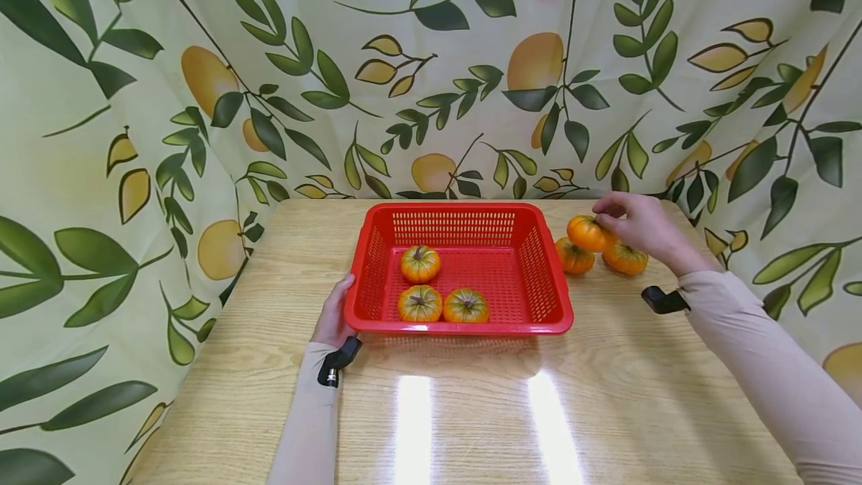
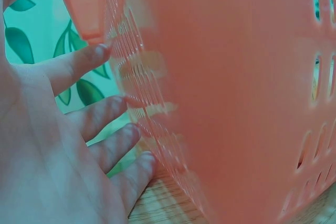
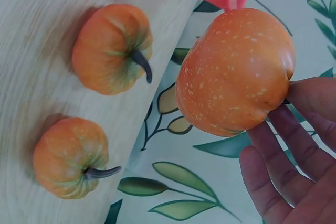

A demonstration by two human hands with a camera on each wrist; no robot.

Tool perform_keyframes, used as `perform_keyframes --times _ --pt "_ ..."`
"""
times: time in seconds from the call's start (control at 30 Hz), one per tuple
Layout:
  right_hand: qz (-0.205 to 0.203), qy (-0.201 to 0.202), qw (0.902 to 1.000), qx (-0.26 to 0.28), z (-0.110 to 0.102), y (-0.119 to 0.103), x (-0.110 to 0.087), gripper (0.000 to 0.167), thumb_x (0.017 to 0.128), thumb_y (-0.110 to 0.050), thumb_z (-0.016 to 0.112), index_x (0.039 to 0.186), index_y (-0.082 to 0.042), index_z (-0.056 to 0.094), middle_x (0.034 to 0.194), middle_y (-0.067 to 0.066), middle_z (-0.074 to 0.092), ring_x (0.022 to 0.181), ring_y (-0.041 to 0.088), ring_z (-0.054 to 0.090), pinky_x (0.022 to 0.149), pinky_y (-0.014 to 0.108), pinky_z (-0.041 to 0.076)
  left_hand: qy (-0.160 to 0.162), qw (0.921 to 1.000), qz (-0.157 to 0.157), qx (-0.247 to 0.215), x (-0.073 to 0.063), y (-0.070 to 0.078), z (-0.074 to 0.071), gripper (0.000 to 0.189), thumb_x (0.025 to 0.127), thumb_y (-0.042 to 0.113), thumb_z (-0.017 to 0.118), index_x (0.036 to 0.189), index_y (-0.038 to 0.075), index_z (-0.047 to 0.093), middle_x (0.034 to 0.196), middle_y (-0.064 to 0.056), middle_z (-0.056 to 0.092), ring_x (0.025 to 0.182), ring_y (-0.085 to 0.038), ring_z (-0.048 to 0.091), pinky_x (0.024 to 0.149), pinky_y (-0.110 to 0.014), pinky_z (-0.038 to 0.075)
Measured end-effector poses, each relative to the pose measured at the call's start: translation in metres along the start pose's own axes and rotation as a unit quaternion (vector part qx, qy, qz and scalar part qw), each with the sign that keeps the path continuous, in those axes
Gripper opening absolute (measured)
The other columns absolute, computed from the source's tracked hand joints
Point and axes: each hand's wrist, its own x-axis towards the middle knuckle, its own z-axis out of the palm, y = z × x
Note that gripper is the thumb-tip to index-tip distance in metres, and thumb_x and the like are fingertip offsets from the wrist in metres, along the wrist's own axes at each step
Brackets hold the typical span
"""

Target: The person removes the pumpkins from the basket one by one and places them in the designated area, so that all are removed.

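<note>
A: Nearest first?
B: The left grip (image 1: 334,313), fingers straight, is rested against the red basket (image 1: 481,268). Three pumpkins (image 1: 420,264) are already in there.
A: Right grip (image 1: 636,223)?
B: Another pumpkin (image 1: 587,234) is pinched by the stem, held up near two loose pumpkins (image 3: 113,50) on the worktop (image 1: 478,410). Mid-transfer, seemingly; a lift over the rim is probably needed.

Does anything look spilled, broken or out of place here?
Nothing stands out. The red basket stands upright with three small pumpkins in it, two more pumpkins sit on the table, and the right hand holds another pumpkin above them. I see no spill or damage.
</note>
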Motion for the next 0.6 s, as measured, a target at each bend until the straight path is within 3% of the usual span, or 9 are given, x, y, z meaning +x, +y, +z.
perform_keyframes --times 0.23,0.6 --pt "0.033 -0.013 0.9994 -0.002 -0.004 0.012 -0.005 0.027 0.102 -0.014 0.057 0.124 0.000 0.063 0.118 0.027 0.064 0.099 0.037 0.061 0.083 0.048 0.058 -0.004 1.0000 -0.006 -0.005 0.000 0.000 0.000 0.050 0.107 0.042 0.038 0.146 0.010 0.040 0.129 -0.002 0.065 0.114 -0.018 0.065 0.097 -0.034 0.057" --pt "0.047 0.031 0.9984 -0.010 -0.010 0.029 -0.012 0.025 0.100 -0.014 0.059 0.119 0.001 0.066 0.110 0.029 0.068 0.095 0.039 0.063 0.070 0.032 0.049 -0.015 0.9999 0.003 -0.004 -0.002 0.000 0.001 0.052 0.107 0.043 0.039 0.148 0.010 0.037 0.131 -0.002 0.065 0.117 -0.018 0.064 0.098 -0.034 0.056"
